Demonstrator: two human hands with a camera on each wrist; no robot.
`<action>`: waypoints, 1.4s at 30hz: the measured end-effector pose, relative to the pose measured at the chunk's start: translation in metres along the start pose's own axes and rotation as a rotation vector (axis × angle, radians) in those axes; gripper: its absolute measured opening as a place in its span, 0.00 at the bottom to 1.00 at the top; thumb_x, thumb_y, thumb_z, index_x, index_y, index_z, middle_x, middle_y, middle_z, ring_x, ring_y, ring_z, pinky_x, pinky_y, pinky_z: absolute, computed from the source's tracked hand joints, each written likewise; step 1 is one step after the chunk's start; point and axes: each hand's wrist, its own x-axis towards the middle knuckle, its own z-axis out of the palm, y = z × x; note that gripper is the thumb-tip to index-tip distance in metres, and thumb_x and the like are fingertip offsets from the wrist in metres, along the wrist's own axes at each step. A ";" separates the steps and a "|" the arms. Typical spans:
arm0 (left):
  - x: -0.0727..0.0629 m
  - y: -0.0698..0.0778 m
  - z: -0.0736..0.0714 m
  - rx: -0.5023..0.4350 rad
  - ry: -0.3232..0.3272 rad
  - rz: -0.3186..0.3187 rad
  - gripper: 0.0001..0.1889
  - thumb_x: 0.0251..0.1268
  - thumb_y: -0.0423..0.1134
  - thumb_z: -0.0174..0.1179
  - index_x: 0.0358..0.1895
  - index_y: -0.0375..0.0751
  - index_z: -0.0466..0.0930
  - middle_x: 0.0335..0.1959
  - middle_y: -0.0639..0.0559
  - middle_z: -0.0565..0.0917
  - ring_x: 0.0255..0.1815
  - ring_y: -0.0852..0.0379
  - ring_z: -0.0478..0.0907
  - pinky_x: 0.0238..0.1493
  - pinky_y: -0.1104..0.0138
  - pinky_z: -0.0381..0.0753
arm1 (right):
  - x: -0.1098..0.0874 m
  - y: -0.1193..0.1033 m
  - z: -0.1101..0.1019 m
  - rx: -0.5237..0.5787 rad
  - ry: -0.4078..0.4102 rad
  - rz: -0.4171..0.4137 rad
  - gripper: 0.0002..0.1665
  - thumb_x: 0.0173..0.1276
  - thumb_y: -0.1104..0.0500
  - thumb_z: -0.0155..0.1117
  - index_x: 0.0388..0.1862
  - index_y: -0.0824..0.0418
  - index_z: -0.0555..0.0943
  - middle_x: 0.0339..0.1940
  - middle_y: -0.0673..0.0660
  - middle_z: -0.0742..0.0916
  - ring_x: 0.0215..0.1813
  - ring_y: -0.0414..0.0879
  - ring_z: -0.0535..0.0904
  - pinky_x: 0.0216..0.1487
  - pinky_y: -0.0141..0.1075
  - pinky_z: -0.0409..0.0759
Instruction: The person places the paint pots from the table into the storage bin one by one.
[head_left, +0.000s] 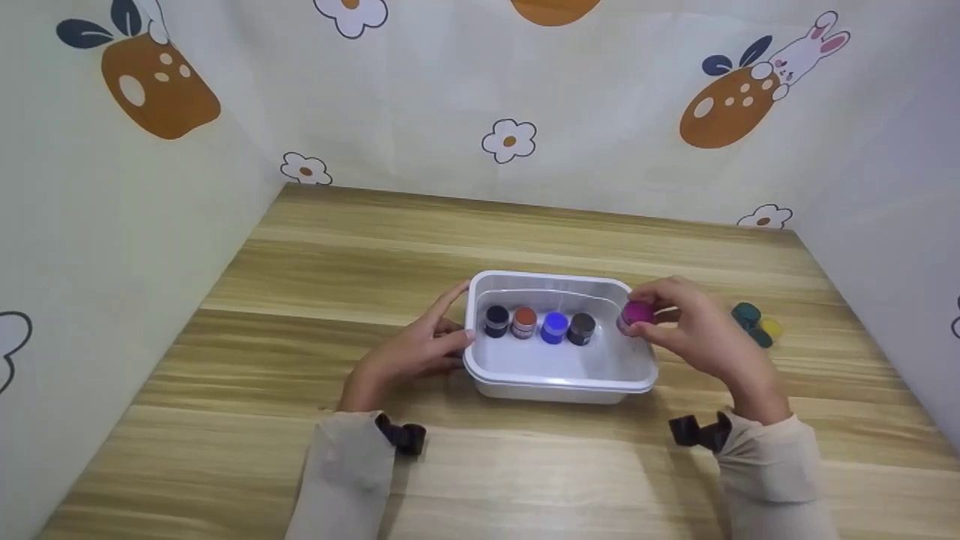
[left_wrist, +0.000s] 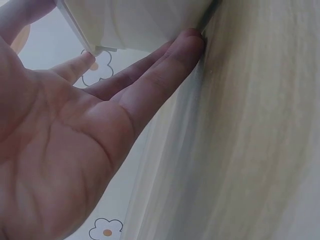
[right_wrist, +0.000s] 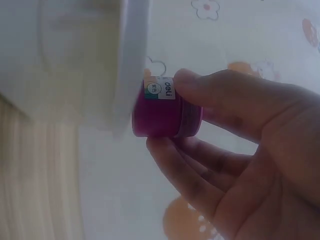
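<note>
My right hand [head_left: 694,322] pinches a small purple paint jar [right_wrist: 157,110] between thumb and fingers, at the right rim of a white plastic bin [head_left: 559,384]. The jar carries a "deli" label. In a row inside the bin stand a black jar [head_left: 496,321], an orange-red jar [head_left: 524,322], a blue jar [head_left: 554,328] and a dark brownish jar [head_left: 581,329]. My left hand [head_left: 412,345] touches the bin's left side, thumb and fingertips against it. Its fingers look mostly straight in the left wrist view, lying against the outer wall.
To the right of my right hand, dark green jars [head_left: 746,313] and a yellow jar [head_left: 770,328] sit together on the wooden table [head_left: 360,255], partly hidden. Patterned cloth walls [head_left: 420,97] enclose the table at the back and sides.
</note>
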 end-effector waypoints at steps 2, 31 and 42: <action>0.000 0.001 0.000 -0.010 -0.001 -0.002 0.42 0.73 0.43 0.56 0.81 0.63 0.38 0.59 0.30 0.72 0.54 0.44 0.79 0.56 0.52 0.82 | 0.007 -0.008 0.010 0.011 -0.032 -0.018 0.18 0.62 0.64 0.72 0.52 0.66 0.82 0.45 0.58 0.83 0.49 0.53 0.82 0.53 0.49 0.85; 0.001 0.001 0.001 -0.035 -0.024 0.027 0.44 0.72 0.42 0.57 0.81 0.62 0.37 0.58 0.31 0.73 0.56 0.42 0.79 0.57 0.52 0.82 | 0.065 -0.064 0.114 -0.151 -0.150 -0.228 0.19 0.55 0.66 0.75 0.45 0.70 0.83 0.42 0.61 0.83 0.45 0.52 0.80 0.49 0.44 0.82; -0.001 0.001 -0.001 -0.005 -0.026 0.035 0.43 0.73 0.44 0.57 0.81 0.60 0.38 0.58 0.31 0.74 0.55 0.44 0.80 0.56 0.52 0.82 | 0.071 -0.065 0.126 -0.155 -0.191 -0.213 0.17 0.57 0.65 0.75 0.46 0.68 0.85 0.41 0.59 0.83 0.42 0.49 0.78 0.46 0.43 0.82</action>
